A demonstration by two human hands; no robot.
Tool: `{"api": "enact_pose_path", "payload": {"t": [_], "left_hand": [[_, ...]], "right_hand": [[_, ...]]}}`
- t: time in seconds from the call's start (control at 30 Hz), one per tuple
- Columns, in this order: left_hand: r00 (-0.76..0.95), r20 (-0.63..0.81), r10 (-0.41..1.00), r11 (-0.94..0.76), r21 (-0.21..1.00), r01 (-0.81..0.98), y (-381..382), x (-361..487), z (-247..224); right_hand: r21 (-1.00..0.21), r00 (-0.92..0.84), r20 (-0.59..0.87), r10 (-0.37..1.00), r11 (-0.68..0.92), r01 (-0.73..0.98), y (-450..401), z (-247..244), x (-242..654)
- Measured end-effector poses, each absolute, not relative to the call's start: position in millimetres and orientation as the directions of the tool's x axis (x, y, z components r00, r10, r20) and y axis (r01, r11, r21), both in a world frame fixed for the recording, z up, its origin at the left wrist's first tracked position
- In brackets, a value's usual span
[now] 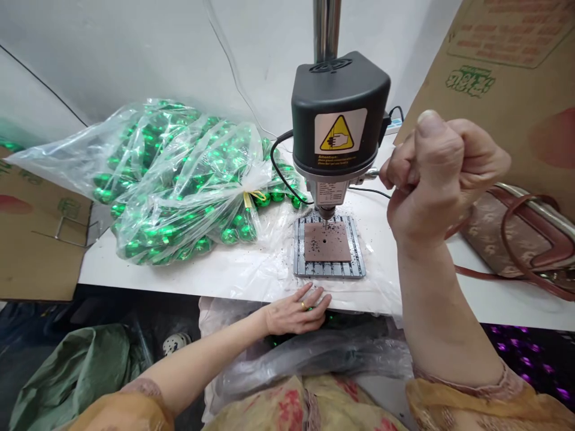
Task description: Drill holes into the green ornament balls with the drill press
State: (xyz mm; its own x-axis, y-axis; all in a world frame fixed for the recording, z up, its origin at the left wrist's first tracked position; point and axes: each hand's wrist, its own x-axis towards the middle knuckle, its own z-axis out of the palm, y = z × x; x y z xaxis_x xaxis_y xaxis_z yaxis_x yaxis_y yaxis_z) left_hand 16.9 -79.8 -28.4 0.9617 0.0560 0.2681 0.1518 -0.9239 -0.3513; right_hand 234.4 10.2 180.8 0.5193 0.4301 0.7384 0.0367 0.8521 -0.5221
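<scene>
A small black drill press [339,114] with a yellow warning sticker stands on the white table. My right hand [444,161] is closed in a fist at the right of the drill head, wrapped round the end of its metal feed handle [372,173]. Below the chuck, a brown square board [336,248] with a small dark hole lies on the grey slotted base plate [359,268], strewn with dark shavings. My left hand [299,311], with a ring on one finger, rests with fingers stretched at the table's front edge. Beneath it is an open plastic bag [278,359] with some green balls showing.
A clear bag of shiny green balls [179,191], tied with a yellow strip, fills the table's left. Cardboard boxes [507,66] rise at both sides. A patterned handbag [498,233] lies at right. Purple shiny balls [530,359] show below the table, and green cloth [76,377] lies lower left.
</scene>
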Motion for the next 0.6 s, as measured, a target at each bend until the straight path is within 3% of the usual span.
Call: {"api": "enact_pose_path", "payload": {"t": [0.2, 0.4, 0.6], "left_hand": [[0.952, 0.25, 0.177, -0.875, -0.404, 0.269, -77.2, 22.2, -30.8], [0.967, 0.193, 0.168, -0.884, -0.404, 0.234, -76.6, 21.6, -26.0], [0.982, 0.135, 0.134, -0.818, -0.544, 0.187, -74.2, 20.0, -27.0]], "right_hand": [[-0.498, 0.498, 0.757, 0.423, 0.867, 0.023, 10.9, 180.1, 237.2], [-0.468, 0.497, 0.766, 0.407, 0.884, -0.003, 12.3, 179.3, 237.1], [-0.471, 0.489, 0.767, 0.415, 0.882, -0.011, 13.0, 178.0, 237.6]]}}
